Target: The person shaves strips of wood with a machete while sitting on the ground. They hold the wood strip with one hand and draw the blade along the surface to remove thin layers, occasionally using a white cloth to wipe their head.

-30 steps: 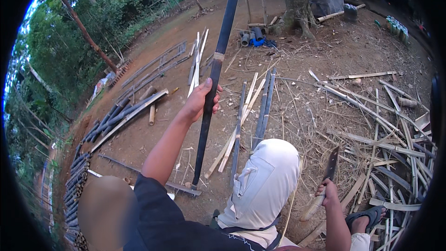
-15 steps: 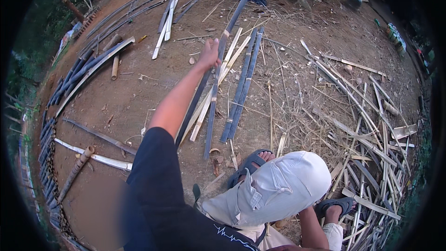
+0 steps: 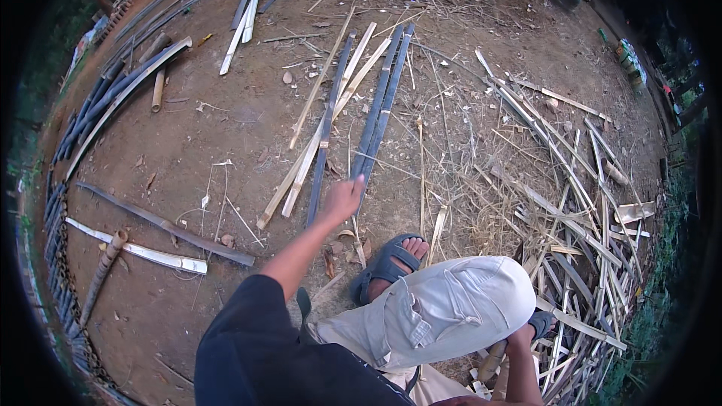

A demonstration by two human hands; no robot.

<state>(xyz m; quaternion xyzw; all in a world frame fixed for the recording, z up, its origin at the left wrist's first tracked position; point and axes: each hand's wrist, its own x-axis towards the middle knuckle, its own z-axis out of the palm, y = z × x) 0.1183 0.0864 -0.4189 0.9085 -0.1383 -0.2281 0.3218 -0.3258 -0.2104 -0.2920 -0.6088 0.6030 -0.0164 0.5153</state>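
Observation:
My left hand (image 3: 344,198) reaches forward over the lower ends of two dark bamboo strips (image 3: 382,109) lying side by side. Its fingers look curled; I cannot tell whether they grip a strip. Left of it lie another dark bamboo strip (image 3: 329,116), two pale split strips (image 3: 350,98) and a thin pale strip (image 3: 322,83). My right forearm (image 3: 523,372) comes up from the lower edge beside my raised knee (image 3: 481,293), which hides the right hand. A short piece of bamboo (image 3: 492,361) shows next to that forearm.
Splintered bamboo offcuts (image 3: 579,256) are heaped on the right. Bamboo poles (image 3: 113,116) and a bamboo post (image 3: 104,274) lie at left. More split strips (image 3: 252,7) rest farther ahead. My sandalled foot (image 3: 389,263) stands near the strip ends.
My left hand was gripping a long dark bamboo strip farther ahead; it has come back toward my foot and released that strip. A thin pale strip now shows on the ground at left.

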